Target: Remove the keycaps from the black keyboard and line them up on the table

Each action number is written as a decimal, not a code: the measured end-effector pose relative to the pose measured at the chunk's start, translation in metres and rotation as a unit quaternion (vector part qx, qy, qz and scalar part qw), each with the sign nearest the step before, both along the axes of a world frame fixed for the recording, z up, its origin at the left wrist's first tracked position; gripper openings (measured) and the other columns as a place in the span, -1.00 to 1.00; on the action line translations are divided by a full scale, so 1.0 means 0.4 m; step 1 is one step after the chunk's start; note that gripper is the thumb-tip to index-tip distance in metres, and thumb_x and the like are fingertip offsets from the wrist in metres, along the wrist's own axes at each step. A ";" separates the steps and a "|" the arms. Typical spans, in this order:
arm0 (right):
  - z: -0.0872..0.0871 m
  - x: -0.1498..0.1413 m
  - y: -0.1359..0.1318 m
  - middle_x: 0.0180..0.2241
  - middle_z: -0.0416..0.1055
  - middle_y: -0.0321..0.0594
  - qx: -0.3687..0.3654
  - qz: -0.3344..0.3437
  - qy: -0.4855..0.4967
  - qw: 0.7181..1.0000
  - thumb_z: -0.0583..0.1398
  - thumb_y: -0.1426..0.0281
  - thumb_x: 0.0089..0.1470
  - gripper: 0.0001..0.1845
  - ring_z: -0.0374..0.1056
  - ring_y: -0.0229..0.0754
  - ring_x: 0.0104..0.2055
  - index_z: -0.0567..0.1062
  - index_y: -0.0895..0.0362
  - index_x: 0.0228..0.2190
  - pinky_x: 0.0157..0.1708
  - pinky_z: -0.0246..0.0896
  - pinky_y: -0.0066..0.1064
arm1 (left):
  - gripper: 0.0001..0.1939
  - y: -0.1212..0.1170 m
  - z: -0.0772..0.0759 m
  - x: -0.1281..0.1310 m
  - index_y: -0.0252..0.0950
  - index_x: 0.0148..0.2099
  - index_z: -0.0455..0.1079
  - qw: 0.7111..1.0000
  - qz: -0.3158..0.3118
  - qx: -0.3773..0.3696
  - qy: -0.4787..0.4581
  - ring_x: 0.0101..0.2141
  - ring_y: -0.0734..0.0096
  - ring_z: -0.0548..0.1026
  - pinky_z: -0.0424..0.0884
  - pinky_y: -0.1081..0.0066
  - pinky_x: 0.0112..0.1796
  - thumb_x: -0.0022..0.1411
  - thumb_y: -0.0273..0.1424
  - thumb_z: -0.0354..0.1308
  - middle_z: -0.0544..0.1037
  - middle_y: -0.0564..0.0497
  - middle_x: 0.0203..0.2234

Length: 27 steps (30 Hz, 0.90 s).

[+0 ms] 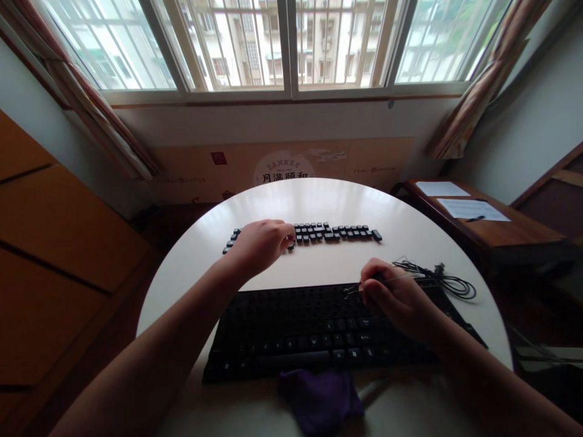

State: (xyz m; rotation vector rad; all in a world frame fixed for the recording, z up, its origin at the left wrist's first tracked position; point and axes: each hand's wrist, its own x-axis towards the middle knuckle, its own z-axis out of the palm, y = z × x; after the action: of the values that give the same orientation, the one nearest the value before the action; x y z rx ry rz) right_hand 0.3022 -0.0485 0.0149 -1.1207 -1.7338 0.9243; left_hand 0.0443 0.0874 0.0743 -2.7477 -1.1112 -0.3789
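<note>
My left hand [266,243] reaches over a line of loose black keycaps [314,233] on the table, fingers pinched down at a single keycap [290,247] in the front of the line. Part of the line is hidden behind that hand. In my right hand [392,291], closed fingers hold a thin wire keycap puller [350,292], its hooked ends pointing left. That hand hovers over the upper right of a black keyboard [291,315]. The keyboard's upper rows are bare of caps, while lower keys, the space bar and several right-hand keys are in place.
A purple cloth [319,400] lies at the keyboard's front edge. The coiled cable [455,285] rests at the right of the round white table [182,285]. Papers [473,209] and a pen [476,218] lie on a wooden side table [537,233]. Barred windows stand behind.
</note>
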 end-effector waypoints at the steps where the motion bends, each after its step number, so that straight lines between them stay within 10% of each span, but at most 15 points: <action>1: -0.001 -0.006 -0.002 -0.56 0.31 -0.37 -0.029 0.024 0.014 0.999 0.06 0.09 0.31 -0.67 0.19 -0.36 -0.60 0.28 0.10 -0.32 -0.59 0.08 -0.55 | -0.85 -0.026 0.011 0.012 -0.25 -0.32 0.47 1.000 -0.016 -0.016 0.006 -0.42 0.38 0.48 0.20 0.45 -0.44 0.27 -0.45 0.09 0.58 0.04 -0.39; 12: -0.010 -0.066 -0.013 -0.57 0.28 -0.38 -0.106 0.082 -0.026 0.991 0.06 0.06 0.30 -0.62 0.12 -0.38 -0.60 0.28 0.12 -0.34 -0.61 0.04 -0.57 | -0.78 -0.115 -0.112 0.125 -0.25 -0.33 0.39 0.978 -0.138 -0.142 0.071 -0.52 0.32 0.46 0.23 0.41 -0.50 0.32 -0.27 0.03 0.53 0.00 -0.52; 22: 0.006 -0.081 -0.026 -0.51 0.30 -0.34 0.063 0.133 -0.214 0.966 0.06 0.07 0.30 -0.62 0.13 -0.32 -0.53 0.31 0.11 -0.38 -0.49 -0.02 -0.48 | -0.76 -0.108 -0.117 0.124 -0.24 -0.33 0.38 0.977 -0.131 -0.151 0.071 -0.50 0.33 0.48 0.14 0.43 -0.53 0.31 -0.20 0.08 0.55 0.01 -0.50; 27: -0.010 -0.086 -0.030 -0.54 0.27 -0.34 0.063 0.106 -0.147 0.981 0.03 0.02 0.29 -0.57 0.13 -0.32 -0.54 0.31 0.11 -0.39 -0.51 0.02 -0.49 | -0.77 -0.108 -0.122 0.123 -0.23 -0.31 0.38 0.978 -0.127 -0.144 0.077 -0.46 0.29 0.51 0.16 0.42 -0.52 0.32 -0.20 0.08 0.57 0.01 -0.48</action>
State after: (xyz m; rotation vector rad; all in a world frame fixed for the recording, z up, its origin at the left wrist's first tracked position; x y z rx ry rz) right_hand 0.2678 -0.0605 0.0109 -1.0434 -2.1557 0.7892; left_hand 0.0936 0.0440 0.0254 -3.1214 -0.8368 -0.0312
